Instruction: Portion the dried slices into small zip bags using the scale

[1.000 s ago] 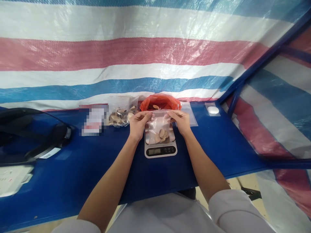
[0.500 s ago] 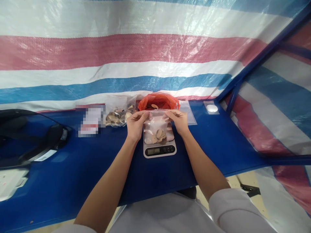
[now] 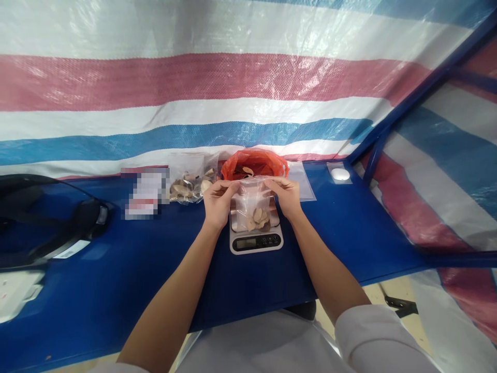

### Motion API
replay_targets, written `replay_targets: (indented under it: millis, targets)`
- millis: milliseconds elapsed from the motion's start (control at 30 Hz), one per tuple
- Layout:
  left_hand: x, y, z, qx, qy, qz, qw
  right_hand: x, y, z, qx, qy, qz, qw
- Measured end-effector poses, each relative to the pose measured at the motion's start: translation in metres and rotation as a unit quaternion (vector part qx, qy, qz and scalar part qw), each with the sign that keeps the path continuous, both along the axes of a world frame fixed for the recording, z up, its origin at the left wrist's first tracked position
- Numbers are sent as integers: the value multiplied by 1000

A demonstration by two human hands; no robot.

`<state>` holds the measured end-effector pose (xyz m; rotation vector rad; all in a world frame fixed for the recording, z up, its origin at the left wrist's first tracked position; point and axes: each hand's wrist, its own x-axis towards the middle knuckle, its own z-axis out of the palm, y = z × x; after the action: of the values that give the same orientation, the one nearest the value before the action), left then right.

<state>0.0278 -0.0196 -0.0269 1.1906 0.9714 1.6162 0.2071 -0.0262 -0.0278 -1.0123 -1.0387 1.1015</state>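
Note:
Between both hands hangs a clear plastic zip bag (image 3: 252,199) with several tan, dried slices (image 3: 259,217) gathered at its bottom. My left hand (image 3: 218,202) pinches the bag's upper left edge between thumb and fingers. At the upper right edge, my right hand (image 3: 286,196) grips it the same way. Under the bag is a white digital kitchen scale (image 3: 236,247) with a shiny plate and a dark display strip; whether the bag touches the plate I cannot tell. Just behind the hands stands an open red plastic bag (image 3: 264,158) with more dried pieces inside.
Left of the red bag lie clear bags of dried pieces (image 3: 186,189) and a blurred-out sheet (image 3: 145,194). Flat empty bags (image 3: 306,186) and a round white item in a small bag (image 3: 340,174) lie to the right. A black strapped object (image 3: 89,220) occupies the blue table's left side.
The bag's lower part and the slices in it have shifted slightly right over the scale. Both hands keep their hold on its top edge.

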Motion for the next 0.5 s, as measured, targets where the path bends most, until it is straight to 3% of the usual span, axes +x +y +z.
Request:
replay_targets:
  millis: [500]
  targets:
    - [3, 0, -2, -6, 29, 0, 1000, 1, -4, 3, -44, -42, 19, 998]
